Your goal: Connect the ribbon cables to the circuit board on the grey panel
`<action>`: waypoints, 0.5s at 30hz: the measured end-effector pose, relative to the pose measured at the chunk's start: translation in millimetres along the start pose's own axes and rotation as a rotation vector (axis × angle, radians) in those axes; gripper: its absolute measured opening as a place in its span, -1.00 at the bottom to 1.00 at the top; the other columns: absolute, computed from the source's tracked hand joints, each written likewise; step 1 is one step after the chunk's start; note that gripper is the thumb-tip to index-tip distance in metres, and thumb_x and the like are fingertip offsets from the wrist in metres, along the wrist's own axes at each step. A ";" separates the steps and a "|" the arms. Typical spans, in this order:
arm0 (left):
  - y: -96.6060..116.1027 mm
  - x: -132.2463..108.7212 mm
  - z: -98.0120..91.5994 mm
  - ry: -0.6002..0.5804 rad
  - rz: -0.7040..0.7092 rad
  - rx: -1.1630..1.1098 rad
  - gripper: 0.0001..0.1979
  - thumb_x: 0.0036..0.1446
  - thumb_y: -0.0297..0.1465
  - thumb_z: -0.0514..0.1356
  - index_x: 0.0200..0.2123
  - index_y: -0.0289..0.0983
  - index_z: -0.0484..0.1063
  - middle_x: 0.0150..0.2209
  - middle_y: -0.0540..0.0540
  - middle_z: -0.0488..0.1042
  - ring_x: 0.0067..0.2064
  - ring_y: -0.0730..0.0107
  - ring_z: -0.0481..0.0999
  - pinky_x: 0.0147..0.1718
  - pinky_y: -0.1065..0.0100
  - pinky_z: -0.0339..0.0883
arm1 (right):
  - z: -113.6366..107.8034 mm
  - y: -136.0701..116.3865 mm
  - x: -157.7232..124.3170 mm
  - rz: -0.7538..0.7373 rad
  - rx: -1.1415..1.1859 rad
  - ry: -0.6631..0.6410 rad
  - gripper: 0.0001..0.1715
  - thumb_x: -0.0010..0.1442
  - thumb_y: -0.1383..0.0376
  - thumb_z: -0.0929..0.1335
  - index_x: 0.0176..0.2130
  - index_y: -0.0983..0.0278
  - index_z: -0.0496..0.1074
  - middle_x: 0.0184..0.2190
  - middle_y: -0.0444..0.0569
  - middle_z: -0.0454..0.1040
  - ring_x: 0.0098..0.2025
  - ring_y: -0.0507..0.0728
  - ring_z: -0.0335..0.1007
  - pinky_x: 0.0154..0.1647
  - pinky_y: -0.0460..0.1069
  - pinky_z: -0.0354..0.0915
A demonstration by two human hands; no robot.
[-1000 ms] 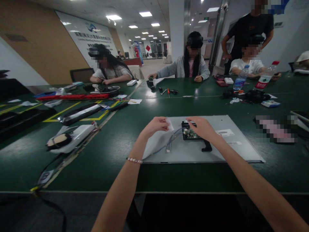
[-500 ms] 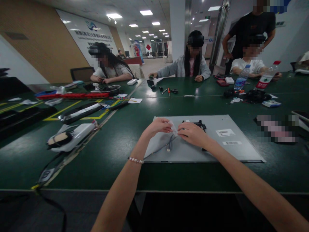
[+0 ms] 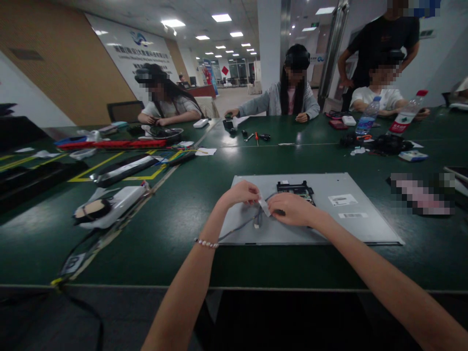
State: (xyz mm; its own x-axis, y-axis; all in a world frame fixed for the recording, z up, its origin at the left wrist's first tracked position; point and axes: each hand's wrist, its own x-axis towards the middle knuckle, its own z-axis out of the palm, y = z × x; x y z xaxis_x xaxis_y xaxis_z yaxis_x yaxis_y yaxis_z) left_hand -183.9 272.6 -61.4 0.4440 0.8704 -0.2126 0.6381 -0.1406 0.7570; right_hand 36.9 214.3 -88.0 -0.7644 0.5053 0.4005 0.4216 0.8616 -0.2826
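A flat grey panel (image 3: 351, 226) with white labels lies near the table's front edge. Above its left part, my left hand (image 3: 244, 193) pinches the upper end of a small whitish strip (image 3: 264, 206). My right hand (image 3: 292, 208) is at the strip's lower right side, fingers closed on it as far as can be seen. Grey cables (image 3: 239, 226) with a pale connector run under the strip and off toward my left wrist. Beyond my right hand, a black bracket with a circuit board (image 3: 294, 186) is partly hidden by that hand.
On the left are a white device (image 3: 124, 202) and a long black case (image 3: 124, 170). Small tools (image 3: 257, 137) lie ahead, two bottles (image 3: 367, 117) at the right back, and a pink-and-black item (image 3: 420, 195) at right. Several people are across the green table (image 3: 164, 263).
My right hand has lowered slightly and uncovered more of the bracket and board. The strip now slants down to the right between my hands.
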 end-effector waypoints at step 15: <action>4.4 4.5 12.6 0.106 0.291 0.544 -0.77 -0.14 -0.53 0.15 -0.34 -0.26 0.49 -0.47 -0.01 0.43 -0.42 0.37 0.39 -0.43 0.40 0.16 | 0.5 2.2 -1.5 -0.058 -0.041 -0.030 -0.79 0.15 0.47 0.32 -0.25 0.28 0.53 -0.18 0.04 0.55 -0.11 0.16 0.46 -0.04 0.04 0.31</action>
State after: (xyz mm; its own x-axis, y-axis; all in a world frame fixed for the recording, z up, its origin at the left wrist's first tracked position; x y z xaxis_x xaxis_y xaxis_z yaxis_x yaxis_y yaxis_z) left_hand -171.2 269.9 -66.8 0.6004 0.7988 0.0387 0.7420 -0.5745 0.3456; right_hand 38.8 215.3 -89.6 -0.8022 0.4535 0.3882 0.3957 0.8909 -0.2232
